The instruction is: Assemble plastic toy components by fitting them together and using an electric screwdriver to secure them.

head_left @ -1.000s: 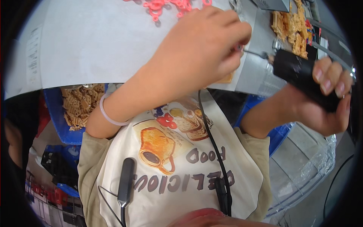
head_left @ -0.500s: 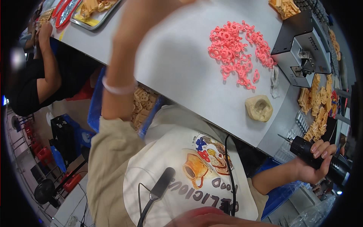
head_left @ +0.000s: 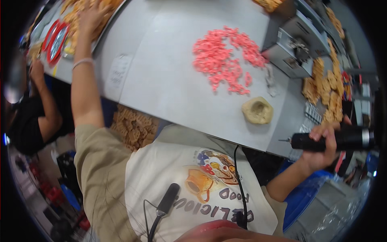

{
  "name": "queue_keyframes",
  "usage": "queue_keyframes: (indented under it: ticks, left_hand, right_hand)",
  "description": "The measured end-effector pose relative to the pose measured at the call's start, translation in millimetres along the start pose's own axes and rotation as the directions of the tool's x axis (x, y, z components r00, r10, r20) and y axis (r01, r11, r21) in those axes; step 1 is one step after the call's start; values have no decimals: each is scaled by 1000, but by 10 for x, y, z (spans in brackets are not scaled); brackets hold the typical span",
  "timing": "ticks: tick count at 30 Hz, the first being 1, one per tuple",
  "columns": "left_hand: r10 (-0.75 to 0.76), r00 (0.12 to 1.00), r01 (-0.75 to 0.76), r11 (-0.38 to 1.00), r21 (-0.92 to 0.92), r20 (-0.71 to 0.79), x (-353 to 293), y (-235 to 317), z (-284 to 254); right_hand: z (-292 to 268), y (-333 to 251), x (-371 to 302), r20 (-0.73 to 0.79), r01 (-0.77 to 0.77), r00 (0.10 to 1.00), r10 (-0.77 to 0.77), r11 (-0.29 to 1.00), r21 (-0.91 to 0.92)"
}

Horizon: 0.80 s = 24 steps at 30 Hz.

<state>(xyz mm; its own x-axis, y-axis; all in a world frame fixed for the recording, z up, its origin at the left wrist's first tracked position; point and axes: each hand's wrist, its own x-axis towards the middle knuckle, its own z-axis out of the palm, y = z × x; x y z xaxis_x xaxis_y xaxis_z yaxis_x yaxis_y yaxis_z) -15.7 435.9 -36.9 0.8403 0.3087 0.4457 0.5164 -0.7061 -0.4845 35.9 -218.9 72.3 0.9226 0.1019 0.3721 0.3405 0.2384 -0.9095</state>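
My left hand (head_left: 90, 18) reaches far out to the upper left, its fingers spread over tan-orange pieces (head_left: 105, 9) in a metal tray (head_left: 114, 18). Whether any piece is between the fingertips is too small to tell. On the right, my right hand (head_left: 322, 141) is wrapped round a black electric screwdriver (head_left: 346, 139), its thin metal bit pointing left past the table's edge. A tan, hollowed block (head_left: 258, 110) sits on the table between the screwdriver and a heap of small pink ring-shaped pieces (head_left: 219, 56).
A grey metal machine (head_left: 292, 48) stands at the back right, with tan pieces (head_left: 331, 84) beyond it. A crumpled whitish strip (head_left: 271, 80) lies by the pink heap. Below the table, a bin holds tan pieces (head_left: 135, 125). Another person's arm (head_left: 48, 99) is at far left.
My left hand has swung further out to the left and is now over the tray. The right hand still holds the screwdriver, now more level. The whole view has shifted.
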Motion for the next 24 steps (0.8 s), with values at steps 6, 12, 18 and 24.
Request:
queue_keyframes:
  ticks: [6, 12, 18, 24]
  left_hand:
    - [-7, 993, 40, 958, -283, 117, -14, -463, 508]
    - [274, 959, -265, 958, 112, -73, -12, -343, 138]
    - [107, 989, -144, 654, -743, -98, -537, 887, -1534]
    - [238, 970, -143, 415, -898, -44, -864, 1464, -2185]
  right_hand:
    - [-94, 518, 256, -189, -315, 944, 271, 912, -263]
    - [-399, 1088, 268, 13, -235, 957, 291, 799, -554]
    - [-746, 602, 996, 129, -163, 863, 488, 511, -844]
    - [-1263, 975, 1651, 238, 143, 880, 412, 248, -958]
